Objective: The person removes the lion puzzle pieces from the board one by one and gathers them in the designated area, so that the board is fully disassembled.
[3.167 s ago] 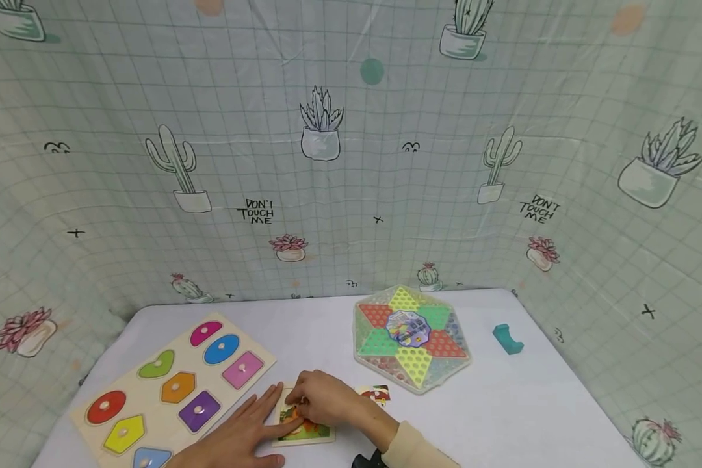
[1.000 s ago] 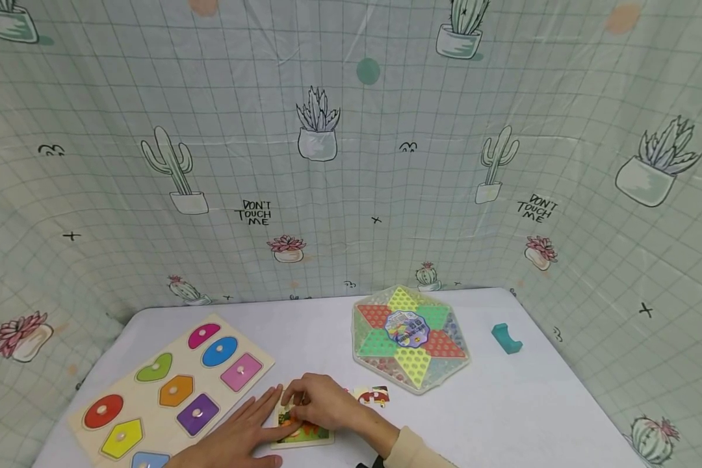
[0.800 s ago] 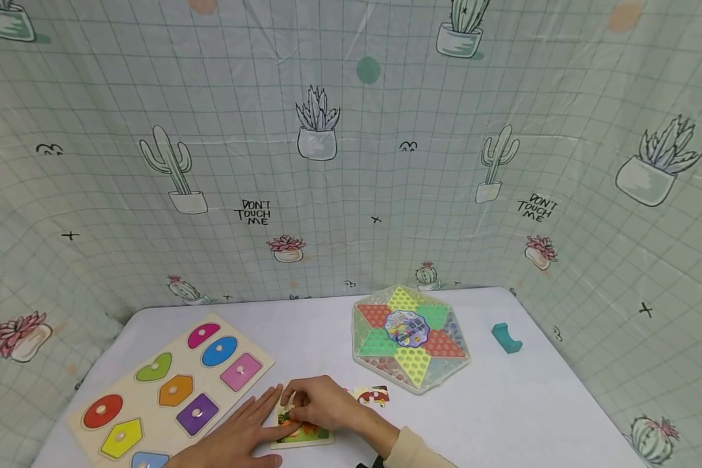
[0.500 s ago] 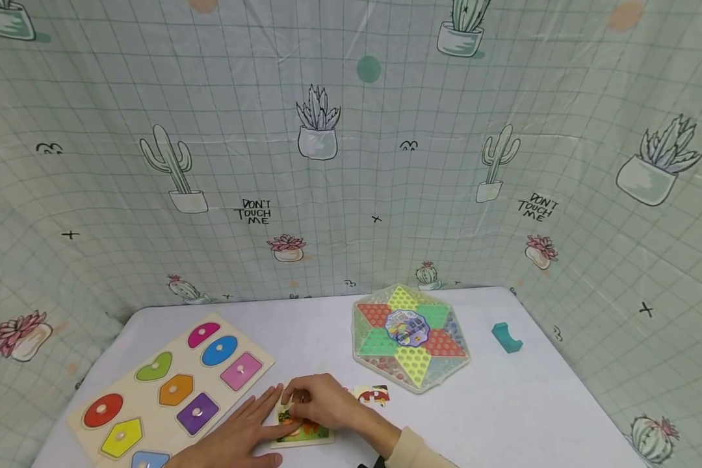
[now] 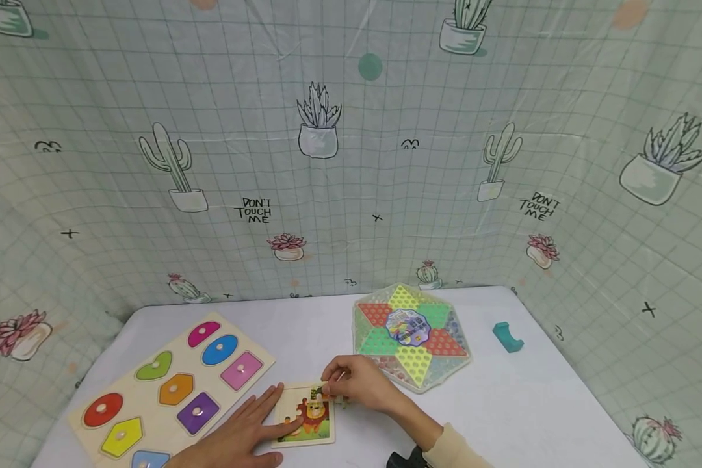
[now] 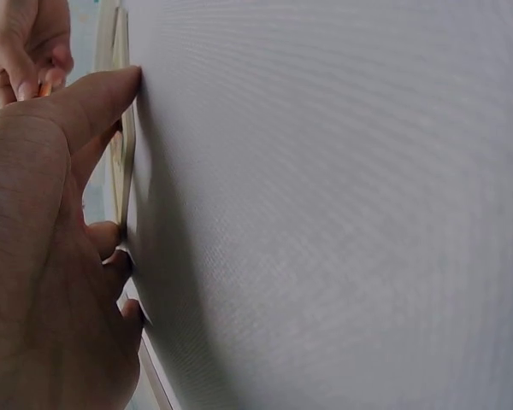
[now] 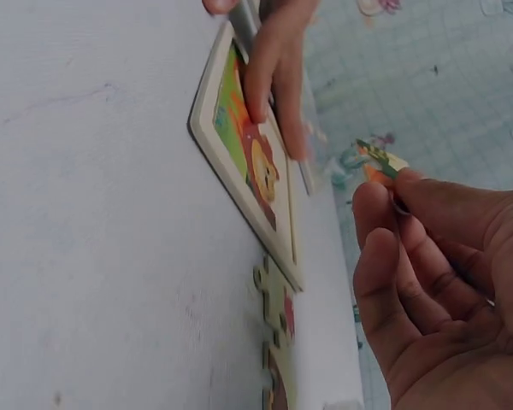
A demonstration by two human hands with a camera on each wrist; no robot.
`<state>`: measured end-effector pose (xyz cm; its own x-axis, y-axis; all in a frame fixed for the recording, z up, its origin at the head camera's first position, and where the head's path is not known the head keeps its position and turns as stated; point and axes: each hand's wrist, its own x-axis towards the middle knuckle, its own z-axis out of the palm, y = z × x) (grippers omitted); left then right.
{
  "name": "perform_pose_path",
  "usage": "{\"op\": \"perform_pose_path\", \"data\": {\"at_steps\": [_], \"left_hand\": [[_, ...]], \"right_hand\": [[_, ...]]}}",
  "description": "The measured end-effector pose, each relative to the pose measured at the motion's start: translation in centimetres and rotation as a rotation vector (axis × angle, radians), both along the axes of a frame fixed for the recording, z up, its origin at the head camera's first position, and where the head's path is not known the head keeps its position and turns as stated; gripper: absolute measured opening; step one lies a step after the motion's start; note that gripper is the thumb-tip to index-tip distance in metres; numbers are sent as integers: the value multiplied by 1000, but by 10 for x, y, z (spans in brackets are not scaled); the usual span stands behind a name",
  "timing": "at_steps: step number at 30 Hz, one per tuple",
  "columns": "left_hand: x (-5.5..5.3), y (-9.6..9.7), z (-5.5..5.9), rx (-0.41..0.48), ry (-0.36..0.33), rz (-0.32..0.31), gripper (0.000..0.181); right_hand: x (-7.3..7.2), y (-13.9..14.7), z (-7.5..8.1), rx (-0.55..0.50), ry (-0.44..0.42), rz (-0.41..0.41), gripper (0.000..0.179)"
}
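Where the near edge of view cuts across the white table [image 5: 538,403], a cream sleeve [image 5: 453,448] comes in at right, with a black object [image 5: 406,457] beside the wrist. Left hand [image 5: 242,426]: fingers spread, palm down, thumb towards the near side, index finger reaching over the left part of a wooden puzzle tray [image 5: 304,445]. Tray lies flat, just right of this hand; a lion picture [image 5: 314,409] fills its near and right parts, pale bare wood at far left.

Right hand [image 5: 359,382]: thumb and forefinger pinching a small puzzle piece [image 7: 383,160], green, yellow and orange, raised near the tray's far right corner, apart from it. Loose pieces [image 7: 278,307] lie just beside the tray's right edge, partly under this hand.

Left of the tray, a shape board [image 5: 143,400], set slantwise. Farther, right of centre, a hexagonal star board [image 5: 409,328]; far right, a teal block [image 5: 507,337]. Behind all, a cactus-print curtain [image 5: 234,156].
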<state>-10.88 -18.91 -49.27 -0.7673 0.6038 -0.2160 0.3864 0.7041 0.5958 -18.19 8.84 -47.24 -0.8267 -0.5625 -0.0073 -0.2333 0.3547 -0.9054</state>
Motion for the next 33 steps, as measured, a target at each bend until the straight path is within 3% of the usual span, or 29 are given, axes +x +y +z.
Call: {"op": "perform_pose_path", "data": {"at_steps": [5,9,14,18,25,33], "left_hand": [[0,0,1,-10,-9,0,53],[1,0,0,-13,23,-14,54],[1,-1,0,-10,56,-24,54],[1,-1,1,2,37,-26,54],[1,0,2,4,26,-31,54],[0,1,-1,-17,46,-21,53]], "right_hand": [[5,17,0,2,-55,9,11],[13,26,-1,35,-87,17,9],[19,32,-7,116,-75,-1,8],[22,34,-13,163,-16,-11,9],[27,31,-17,273,178,-58,14],[29,28,-17,309,218,-81,17]]}}
